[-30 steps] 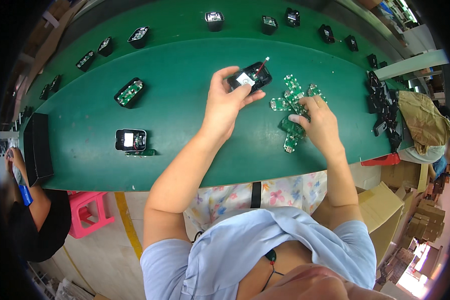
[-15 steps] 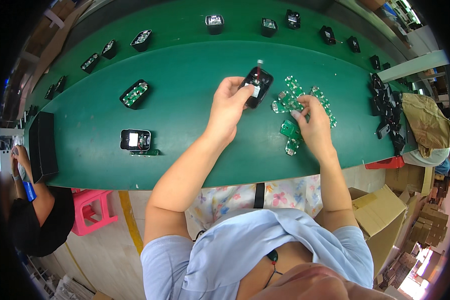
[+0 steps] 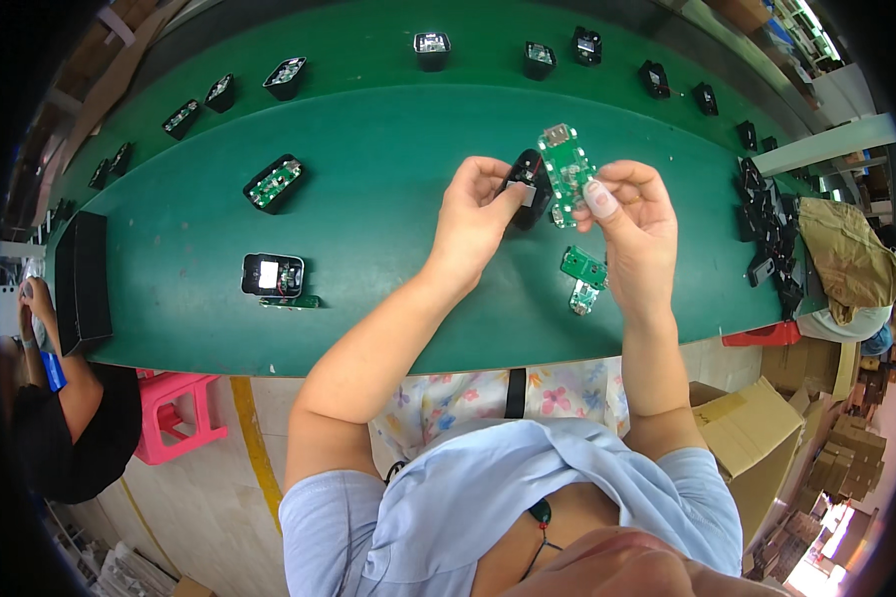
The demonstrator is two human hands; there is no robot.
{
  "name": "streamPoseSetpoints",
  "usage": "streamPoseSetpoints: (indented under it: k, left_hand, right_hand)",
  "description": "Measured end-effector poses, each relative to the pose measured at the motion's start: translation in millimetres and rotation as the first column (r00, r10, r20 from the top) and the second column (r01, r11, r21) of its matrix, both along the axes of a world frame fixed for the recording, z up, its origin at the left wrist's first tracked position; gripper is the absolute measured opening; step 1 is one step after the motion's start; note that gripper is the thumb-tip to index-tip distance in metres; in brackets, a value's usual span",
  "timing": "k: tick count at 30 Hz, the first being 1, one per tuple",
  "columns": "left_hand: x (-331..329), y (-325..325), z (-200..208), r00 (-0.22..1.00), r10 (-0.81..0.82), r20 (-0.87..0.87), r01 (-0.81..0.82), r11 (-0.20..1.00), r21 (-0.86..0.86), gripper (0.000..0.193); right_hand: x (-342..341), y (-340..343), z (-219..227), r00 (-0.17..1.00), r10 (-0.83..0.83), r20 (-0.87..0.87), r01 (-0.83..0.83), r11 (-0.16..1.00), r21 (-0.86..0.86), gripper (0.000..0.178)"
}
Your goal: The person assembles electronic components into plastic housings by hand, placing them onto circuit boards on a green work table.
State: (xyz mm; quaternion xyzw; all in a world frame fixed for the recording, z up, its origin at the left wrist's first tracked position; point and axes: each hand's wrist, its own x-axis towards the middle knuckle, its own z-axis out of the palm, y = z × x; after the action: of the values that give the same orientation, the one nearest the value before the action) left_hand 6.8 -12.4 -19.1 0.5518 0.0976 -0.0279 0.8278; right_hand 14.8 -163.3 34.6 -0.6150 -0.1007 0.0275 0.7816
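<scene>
"What is in the hands?"

"The left hand (image 3: 476, 221) has thumb and fingers clamped on an open black plastic case (image 3: 534, 181); the right hand (image 3: 635, 207) pinches a rectangular green circuit board (image 3: 564, 164), fingers closed on its lower end."

"Where?"

"Above the middle of the green worktop (image 3: 398, 189), board just beside case (whether they touch, I can't tell)."

"And nearer the front edge?"

"Two small green boards (image 3: 581, 265), close together."
</scene>
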Motion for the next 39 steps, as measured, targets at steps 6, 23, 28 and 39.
streamPoseSetpoints:
  k: [6, 23, 28, 39]
  left_hand:
    - [-2.8, -2.6, 4.5, 0.999, 0.019, 0.038, -0.019, 1.0, -0.012, 0.019]
    - [-6.7, -4.9, 12.3, 0.997, -0.063, 0.053, 0.068, 0.994, -0.087, 0.026]
    - [-4.5, -2.6, 5.1, 0.996, -0.087, -0.003, 0.086, 0.996, -0.021, 0.027]
    - [-4.2, -1.1, 5.2, 0.881, 0.069, 0.467, -0.249, 0.908, 0.336, 0.021]
  right_hand:
    - [5.0, 9.1, -0.4, 1.0, 0.02, 0.006, -0.02, 1.0, -0.011, 0.024]
    - [3.9, -8.5, -19.9, 0.996, 0.003, -0.087, -0.022, 0.976, -0.216, 0.024]
    - [3.7, -3.9, -27.3, 0.975, -0.065, 0.212, 0.154, 0.888, -0.434, 0.019]
    - [19.1, -0.1, -4.7, 0.547, 0.378, 0.747, 0.61, 0.432, -0.665, 0.012]
